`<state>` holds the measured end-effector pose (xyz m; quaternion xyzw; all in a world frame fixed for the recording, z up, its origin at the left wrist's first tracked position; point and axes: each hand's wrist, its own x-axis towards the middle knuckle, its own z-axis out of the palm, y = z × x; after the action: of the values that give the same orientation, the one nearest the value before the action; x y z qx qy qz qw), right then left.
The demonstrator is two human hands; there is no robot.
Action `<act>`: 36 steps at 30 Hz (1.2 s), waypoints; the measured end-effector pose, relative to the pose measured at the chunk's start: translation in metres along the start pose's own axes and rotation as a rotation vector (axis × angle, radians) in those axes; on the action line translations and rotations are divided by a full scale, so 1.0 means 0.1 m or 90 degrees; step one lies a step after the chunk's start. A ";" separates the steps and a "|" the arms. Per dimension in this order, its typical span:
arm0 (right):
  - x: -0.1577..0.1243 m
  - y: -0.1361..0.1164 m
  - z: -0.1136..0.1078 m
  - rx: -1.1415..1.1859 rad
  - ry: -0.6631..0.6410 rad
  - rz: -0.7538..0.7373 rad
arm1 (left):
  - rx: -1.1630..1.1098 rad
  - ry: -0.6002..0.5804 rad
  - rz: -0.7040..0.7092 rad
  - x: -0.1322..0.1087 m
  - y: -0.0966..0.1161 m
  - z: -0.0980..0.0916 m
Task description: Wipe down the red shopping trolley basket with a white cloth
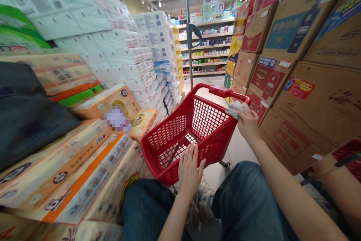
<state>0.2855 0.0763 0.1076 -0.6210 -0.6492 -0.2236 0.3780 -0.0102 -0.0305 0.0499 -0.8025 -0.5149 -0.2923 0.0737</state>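
A red plastic shopping basket (172, 137) on wheels stands in the aisle right in front of my knees, empty inside. My left hand (190, 169) lies flat on its near wall, fingers stretched out together. My right hand (248, 122) is closed on a crumpled grey-white cloth (234, 108) and presses it against the basket's right rim, just below the red handle (222, 91). My legs in blue jeans (245, 203) show below the basket.
Packs of tissue and toilet paper (84, 150) are stacked high on the left. Brown cardboard cartons (307, 94) wall the right side. A narrow tiled aisle leads to far shelves (207, 49); a metal pole (188, 26) rises behind the basket.
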 end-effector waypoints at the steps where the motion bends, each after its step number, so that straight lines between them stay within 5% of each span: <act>1: -0.02 -0.05 0.02 0.000 0.006 0.014 | -0.003 0.004 -0.002 -0.01 0.01 0.00; 11: -0.90 -1.33 0.05 0.115 -0.122 -0.131 | 0.018 0.004 -0.017 -0.13 0.01 -0.04; 16: -0.66 -0.93 -0.04 0.095 -0.144 -0.228 | 0.030 0.008 -0.020 -0.14 -0.03 -0.07; 20: -0.17 -0.25 -0.07 0.006 -0.072 -0.110 | 0.021 0.012 -0.027 -0.13 0.00 -0.06; 23: 0.01 -0.04 -0.04 -0.011 -0.023 -0.020 | 0.018 0.014 -0.032 -0.11 0.03 -0.05; 26: -0.09 -0.25 -0.01 -0.014 -0.013 0.007 | 0.026 0.015 -0.037 -0.10 0.06 -0.03; 33: -0.80 -1.26 0.03 0.089 -0.108 -0.093 | 0.070 0.010 -0.054 -0.12 0.10 -0.07; 36: -0.97 -1.41 0.03 0.133 -0.119 -0.146 | 0.080 0.016 -0.049 -0.13 0.08 -0.10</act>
<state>0.1419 -0.0013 0.0571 -0.5184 -0.7678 -0.1378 0.3503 -0.0117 -0.0489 0.0525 -0.7723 -0.5616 -0.2720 0.1194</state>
